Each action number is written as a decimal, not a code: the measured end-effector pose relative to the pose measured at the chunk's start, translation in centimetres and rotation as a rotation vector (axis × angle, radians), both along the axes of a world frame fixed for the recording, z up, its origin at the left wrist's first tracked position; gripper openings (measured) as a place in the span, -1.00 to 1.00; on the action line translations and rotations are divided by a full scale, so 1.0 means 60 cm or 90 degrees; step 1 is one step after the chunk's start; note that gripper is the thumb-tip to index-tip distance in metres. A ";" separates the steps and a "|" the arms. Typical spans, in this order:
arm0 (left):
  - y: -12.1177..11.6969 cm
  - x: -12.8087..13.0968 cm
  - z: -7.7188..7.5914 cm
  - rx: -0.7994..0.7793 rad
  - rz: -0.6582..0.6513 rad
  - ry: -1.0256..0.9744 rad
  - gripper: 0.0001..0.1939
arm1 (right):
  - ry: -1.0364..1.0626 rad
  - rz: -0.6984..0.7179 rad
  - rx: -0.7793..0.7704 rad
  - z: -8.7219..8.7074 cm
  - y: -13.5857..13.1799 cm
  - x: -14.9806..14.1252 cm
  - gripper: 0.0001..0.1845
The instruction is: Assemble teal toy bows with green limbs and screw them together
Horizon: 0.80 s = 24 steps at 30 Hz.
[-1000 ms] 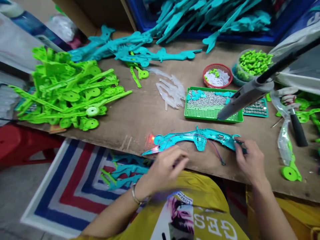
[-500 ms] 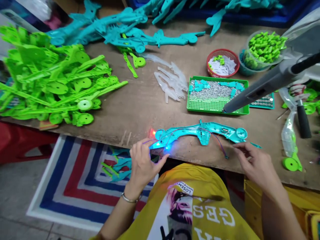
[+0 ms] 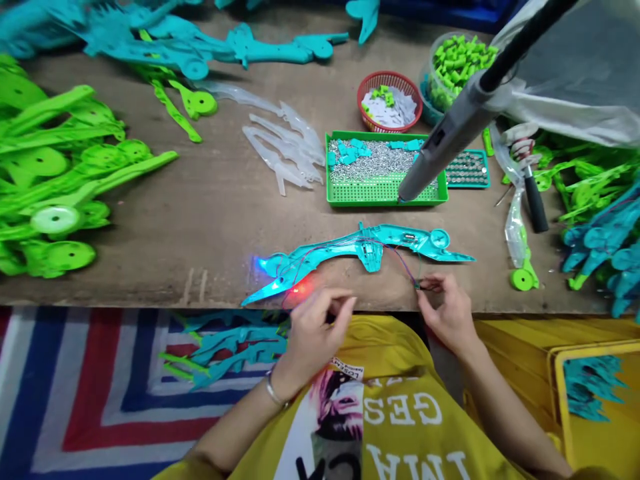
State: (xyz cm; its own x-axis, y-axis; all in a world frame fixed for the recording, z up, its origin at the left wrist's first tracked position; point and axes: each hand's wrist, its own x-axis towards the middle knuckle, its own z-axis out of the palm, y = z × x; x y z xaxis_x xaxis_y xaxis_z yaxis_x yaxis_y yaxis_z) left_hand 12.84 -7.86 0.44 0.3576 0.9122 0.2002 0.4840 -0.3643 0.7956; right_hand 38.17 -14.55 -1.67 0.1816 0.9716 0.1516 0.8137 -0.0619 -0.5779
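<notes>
A teal plastic bow-shaped shell [image 3: 370, 248] lies on the table with its hollow inside up. Thin red and blue wires [image 3: 400, 256] run along it, and small lights glow blue and red at its left end. My right hand [image 3: 447, 312] pinches the small dark piece at the wires' free end [image 3: 417, 285], just in front of the shell. My left hand [image 3: 320, 327] hovers by the table edge near the red light, fingers loosely curled and thumb apart, with nothing visible in it. It is not touching the shell.
A grey electric screwdriver [image 3: 445, 143] hangs over a green tray [image 3: 387, 195] of screws. Behind stand a red basket [image 3: 390, 100] and a tub of green pieces [image 3: 460, 63]. Green parts [image 3: 55, 180] are heaped left; a black-handled tool [image 3: 536, 203] lies right.
My left hand has let go of the shell's left end and moved right. My right hand has come from the shell's right end to the wire end. The view has shifted.
</notes>
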 end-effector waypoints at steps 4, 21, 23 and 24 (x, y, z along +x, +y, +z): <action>0.005 0.091 0.001 -0.240 -0.124 -0.052 -0.89 | 0.002 0.001 0.078 0.013 0.007 -0.018 -0.70; 0.018 0.146 -0.021 -0.465 -0.220 -0.133 -0.66 | 0.330 -0.126 0.074 0.012 0.012 -0.044 -0.59; 0.016 0.147 -0.023 -0.444 -0.220 -0.109 -0.66 | 0.338 -0.136 0.081 0.010 0.014 -0.046 -0.58; 0.015 0.148 -0.024 -0.435 -0.220 -0.096 -0.66 | 0.341 -0.139 0.082 0.009 0.014 -0.047 -0.59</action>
State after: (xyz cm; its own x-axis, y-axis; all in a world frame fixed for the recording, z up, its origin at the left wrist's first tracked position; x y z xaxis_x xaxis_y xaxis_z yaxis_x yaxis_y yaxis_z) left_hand 21.70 -6.96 -1.01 0.6574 0.6927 -0.2965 0.3005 0.1199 0.9462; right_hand 35.35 -13.70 -1.10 0.4585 0.8834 0.0973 0.3826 -0.0973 -0.9188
